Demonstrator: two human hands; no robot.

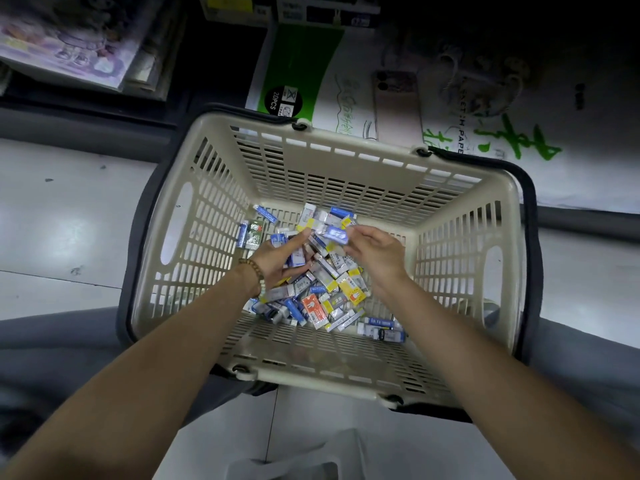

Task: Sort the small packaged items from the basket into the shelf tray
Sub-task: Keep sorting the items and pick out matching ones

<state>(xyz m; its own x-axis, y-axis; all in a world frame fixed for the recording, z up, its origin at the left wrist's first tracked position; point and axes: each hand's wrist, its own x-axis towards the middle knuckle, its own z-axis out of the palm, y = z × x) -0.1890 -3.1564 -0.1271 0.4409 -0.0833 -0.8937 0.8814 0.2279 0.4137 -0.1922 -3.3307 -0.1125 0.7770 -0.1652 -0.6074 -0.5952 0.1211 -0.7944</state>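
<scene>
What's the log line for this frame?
picking; left hand grips small boxed packets; right hand pinches blue-white packet; beige slotted plastic basket holds many

"20PCS" on green box (298,64), "PAPER" on white bag (519,133)

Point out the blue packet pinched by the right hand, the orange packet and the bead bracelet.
blue packet (335,233), head view, middle of its blue face.
orange packet (313,306), head view, centre of its orange front.
bead bracelet (258,277), head view, beads midway round the wrist.

Pale tiled floor (69,220) carries a beige basket (346,168), printed white bag (571,181) beside it.
</scene>
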